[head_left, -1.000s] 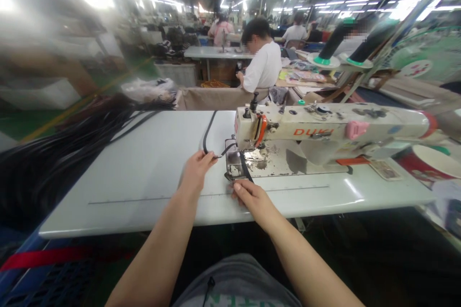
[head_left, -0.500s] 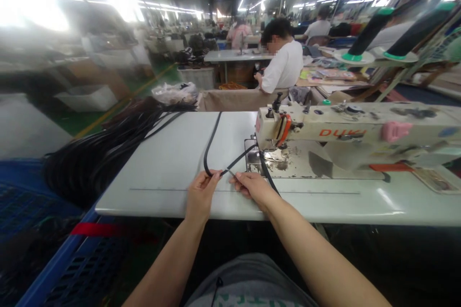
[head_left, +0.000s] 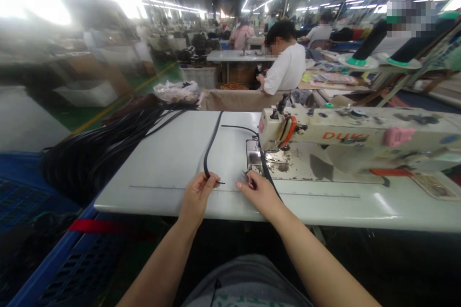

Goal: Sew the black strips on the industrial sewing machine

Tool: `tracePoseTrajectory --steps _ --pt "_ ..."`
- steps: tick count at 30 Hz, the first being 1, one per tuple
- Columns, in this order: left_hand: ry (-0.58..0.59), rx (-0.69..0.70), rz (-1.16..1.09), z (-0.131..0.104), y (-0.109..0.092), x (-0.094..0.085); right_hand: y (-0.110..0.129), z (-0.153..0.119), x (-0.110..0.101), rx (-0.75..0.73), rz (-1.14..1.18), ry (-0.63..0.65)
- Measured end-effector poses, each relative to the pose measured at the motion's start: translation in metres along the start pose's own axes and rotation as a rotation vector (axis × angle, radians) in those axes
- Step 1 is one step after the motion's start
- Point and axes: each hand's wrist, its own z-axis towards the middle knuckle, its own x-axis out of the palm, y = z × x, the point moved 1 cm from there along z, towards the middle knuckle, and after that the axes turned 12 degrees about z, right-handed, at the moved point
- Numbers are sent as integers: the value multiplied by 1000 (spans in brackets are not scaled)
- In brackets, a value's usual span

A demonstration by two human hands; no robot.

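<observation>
My left hand pinches a thin black cord close to its end, and a short tip sticks out to the right of the fingers. From there the cord curves up to the far edge of the white table. My right hand is closed around small thread snips; only their pointed metal tips show, the rest lies inside the fingers. A separate cord end lies on the table left of the sewing machine. Another black strip runs from under the machine head toward the table's front edge, beneath my right wrist.
A large bundle of black cords hangs over the table's left side, above a blue plastic crate. Thread cones stand at the right. Beyond the table, a person in a white shirt sits bent over.
The cord between my left hand and the machine is now parted. The machine-side end has sprung away to the back left. My right hand has moved slightly right, away from the left.
</observation>
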Motion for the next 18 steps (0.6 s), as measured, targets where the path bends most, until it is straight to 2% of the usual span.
tracePoseTrajectory --steps 3,5,6,9,12,15,18 --pt "54 24 58 7 1 -8 -2 -15 -17 -117 -507 -203" --pt "78 -7 106 13 4 -13 -7 -24 -26 -97 -767 -292" --pt "93 -40 134 16 6 -14 -10 -28 -29 -53 -854 -291" --pt "134 -149 234 25 10 -21 -20 -37 -33 72 -968 -164" --pt "122 -176 361 35 12 -35 -24 -42 -33 91 -1008 -71" --pt "29 -146 542 46 9 -60 -24 -44 -33 87 -1034 -52" --pt "-63 -166 762 55 7 -94 -24 -43 -34 79 -1044 -54"
